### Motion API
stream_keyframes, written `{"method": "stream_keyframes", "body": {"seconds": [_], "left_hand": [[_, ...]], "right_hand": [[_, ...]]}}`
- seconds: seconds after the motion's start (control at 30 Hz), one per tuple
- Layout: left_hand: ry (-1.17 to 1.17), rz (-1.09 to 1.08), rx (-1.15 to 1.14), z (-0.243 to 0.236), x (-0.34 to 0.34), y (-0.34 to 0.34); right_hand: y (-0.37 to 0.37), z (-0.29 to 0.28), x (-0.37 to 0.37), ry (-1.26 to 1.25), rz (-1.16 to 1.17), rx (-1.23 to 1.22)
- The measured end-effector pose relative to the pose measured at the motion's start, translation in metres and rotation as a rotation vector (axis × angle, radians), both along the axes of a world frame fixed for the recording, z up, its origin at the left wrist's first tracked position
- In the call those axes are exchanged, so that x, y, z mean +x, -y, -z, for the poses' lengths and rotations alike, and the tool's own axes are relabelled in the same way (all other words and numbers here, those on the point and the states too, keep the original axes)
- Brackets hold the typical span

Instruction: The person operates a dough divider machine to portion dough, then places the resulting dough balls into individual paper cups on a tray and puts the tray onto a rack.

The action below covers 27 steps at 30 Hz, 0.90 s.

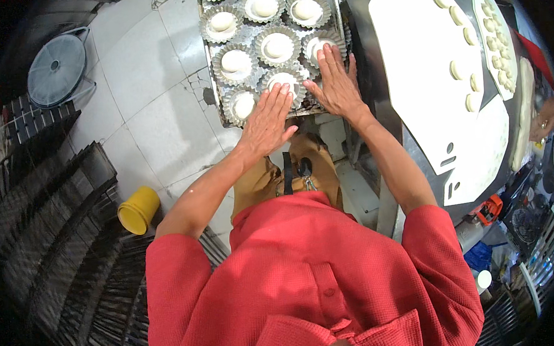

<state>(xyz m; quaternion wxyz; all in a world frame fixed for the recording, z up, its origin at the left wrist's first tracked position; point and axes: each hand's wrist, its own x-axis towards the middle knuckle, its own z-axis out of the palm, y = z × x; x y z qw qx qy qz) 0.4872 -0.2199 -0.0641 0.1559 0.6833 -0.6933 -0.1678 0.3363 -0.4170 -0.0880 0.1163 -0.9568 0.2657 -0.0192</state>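
My left hand (265, 120) is flat with its fingers stretched out, the fingertips on a pale dough disc (284, 78) in a fluted metal tin. My right hand (338, 89) is open too. Its fingertips press on dough (316, 45) in another fluted tin (339, 37), while its thumb points toward the tin at the left hand. Both tins sit on a metal tray (314, 110) among several more. In those, such as the tin (278, 46) in the middle, a rounded dough piece lies on the bottom. My fingers partly cover the two tins they touch.
To the right, white boards (408, 53) on a metal table carry oval dough pieces (455, 69) and smaller ones. Beyond lies a long dough roll (524, 110), near another person's hand (545, 120). A yellow bucket (139, 210), a round fan (56, 67) and dark racks (61, 247) stand left.
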Motion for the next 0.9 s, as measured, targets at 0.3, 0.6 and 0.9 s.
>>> {"method": "stream_keyframes", "body": {"seconds": [0.3, 0.6, 0.9], "left_hand": [[-0.068, -0.202, -0.079, -0.026, 0.015, -0.013], [-0.58, -1.158, 0.031, 0.018, 0.049, -0.056], [-0.517, -1.069, 0.026, 0.033, 0.066, -0.056]], "right_hand": [[0.011, -0.037, 0.002, 0.298, 0.026, 0.143], [-0.036, -0.028, -0.054, 0.251, 0.716, 0.573], [-0.019, -0.049, -0.029, 0.215, 0.852, 0.7]]}}
